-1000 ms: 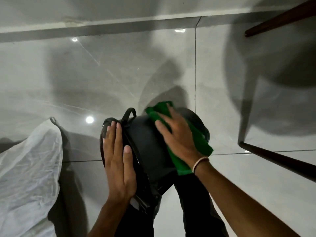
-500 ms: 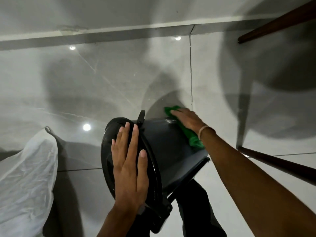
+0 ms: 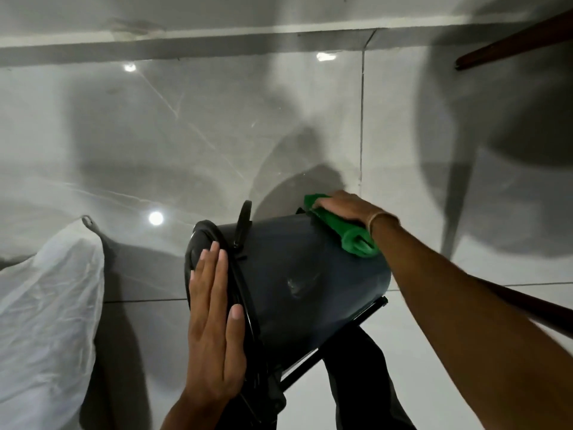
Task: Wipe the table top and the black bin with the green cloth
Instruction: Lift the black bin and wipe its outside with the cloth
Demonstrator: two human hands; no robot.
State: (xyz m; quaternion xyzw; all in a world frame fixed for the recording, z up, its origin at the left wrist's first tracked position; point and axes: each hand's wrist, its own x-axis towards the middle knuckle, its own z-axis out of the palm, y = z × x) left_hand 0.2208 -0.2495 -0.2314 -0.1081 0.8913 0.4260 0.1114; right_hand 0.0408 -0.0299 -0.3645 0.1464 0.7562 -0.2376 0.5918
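The black bin (image 3: 297,274) lies tipped on its side above the grey tiled floor, lid end to the left and base to the right. My left hand (image 3: 214,333) lies flat on the lid, fingers straight and together, steadying the bin. My right hand (image 3: 344,207) presses the green cloth (image 3: 344,232) onto the bin's upper far side near the base; the cloth is bunched under the palm and trails toward my wrist. A black handle (image 3: 243,223) sticks up near the lid rim.
A crumpled white plastic bag (image 3: 46,321) lies on the floor at the left. Dark wooden furniture legs (image 3: 514,46) cross the upper right and lower right. My dark trouser leg (image 3: 366,386) is below the bin. A wall skirting runs along the top.
The bin has turned so more of its side faces up. My right hand slid the cloth from the near side to the far upper edge. My left hand stays on the lid.
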